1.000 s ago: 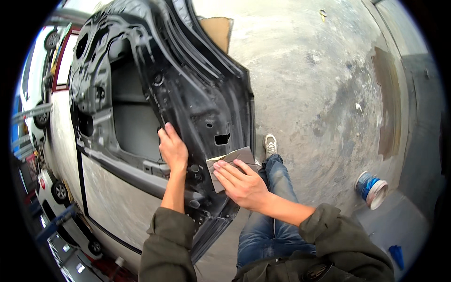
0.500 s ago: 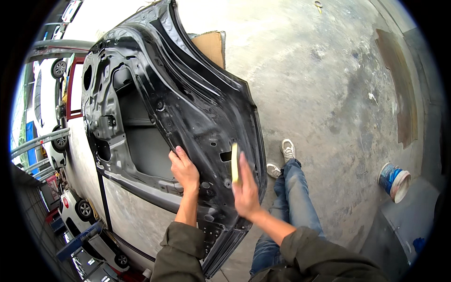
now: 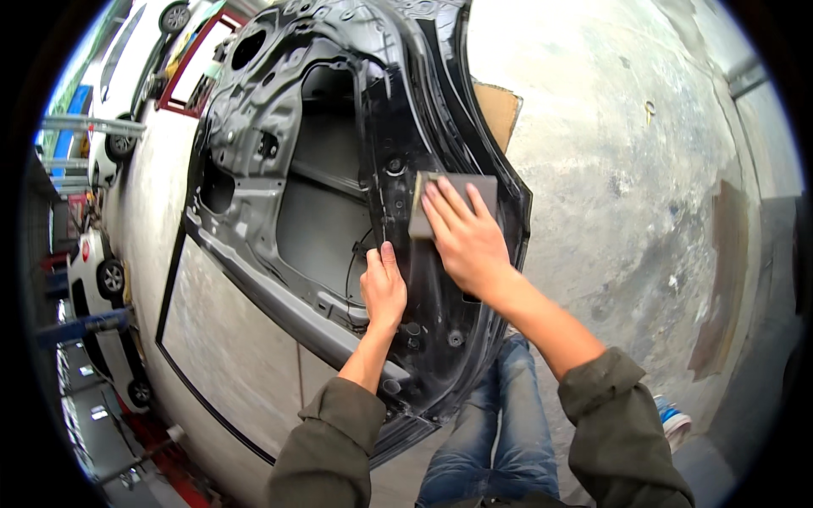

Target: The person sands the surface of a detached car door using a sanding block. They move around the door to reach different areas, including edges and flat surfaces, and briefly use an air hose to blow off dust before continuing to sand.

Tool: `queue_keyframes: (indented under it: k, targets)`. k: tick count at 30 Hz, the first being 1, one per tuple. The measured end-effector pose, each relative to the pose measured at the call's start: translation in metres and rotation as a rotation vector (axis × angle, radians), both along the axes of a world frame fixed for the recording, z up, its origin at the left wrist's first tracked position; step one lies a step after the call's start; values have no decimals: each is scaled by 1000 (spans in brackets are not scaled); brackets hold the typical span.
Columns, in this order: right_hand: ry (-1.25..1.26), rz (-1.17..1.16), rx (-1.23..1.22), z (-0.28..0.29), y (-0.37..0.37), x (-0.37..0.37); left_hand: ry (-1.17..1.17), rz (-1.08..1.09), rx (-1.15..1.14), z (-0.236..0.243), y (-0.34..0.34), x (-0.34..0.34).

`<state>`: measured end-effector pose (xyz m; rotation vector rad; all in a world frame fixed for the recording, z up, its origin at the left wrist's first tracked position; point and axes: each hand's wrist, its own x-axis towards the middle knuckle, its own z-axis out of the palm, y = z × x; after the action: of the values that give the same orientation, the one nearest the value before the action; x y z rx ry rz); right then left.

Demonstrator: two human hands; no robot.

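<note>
A black car door shell (image 3: 406, 127), with cut-outs, holes and a large inner opening, lies below me. My left hand (image 3: 384, 284) grips the edge of that opening near its lower middle, thumb pointing up along the rim. My right hand (image 3: 464, 241) presses a flat grey rectangular pad (image 3: 478, 190) with a pale yellow edge onto the door's right-hand strip, above and right of my left hand. My fingertips lie across the pad's top, and the pad covers the metal under it.
The concrete floor (image 3: 610, 237) carries cardboard (image 3: 495, 114) behind the door, small scissors (image 3: 649, 114) and a brown patch (image 3: 720, 279). A blue-and-white bucket (image 3: 673, 423) is half behind my right sleeve. White cars (image 3: 93, 262), a red frame (image 3: 182, 93) and lift posts (image 3: 80, 317) line the left.
My right hand has slid the pad up the door, away from the lower part where it was. My left hand keeps hold of the opening's edge. The whole view has shifted.
</note>
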<state>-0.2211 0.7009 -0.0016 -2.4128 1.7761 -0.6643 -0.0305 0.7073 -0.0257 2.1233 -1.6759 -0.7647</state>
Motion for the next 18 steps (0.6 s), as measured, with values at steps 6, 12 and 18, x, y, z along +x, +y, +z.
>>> queue_keyframes:
  k: [6, 12, 18]
  targets:
    - [131, 119, 48, 5, 36, 14, 17, 66, 4, 5, 8, 0]
    - [-44, -158, 0, -5, -2, 39, 105, 80, -19, 0, 3, -8]
    - [21, -22, 104, 4, 93, 46, 243, 113, 3, -8, 0, 8]
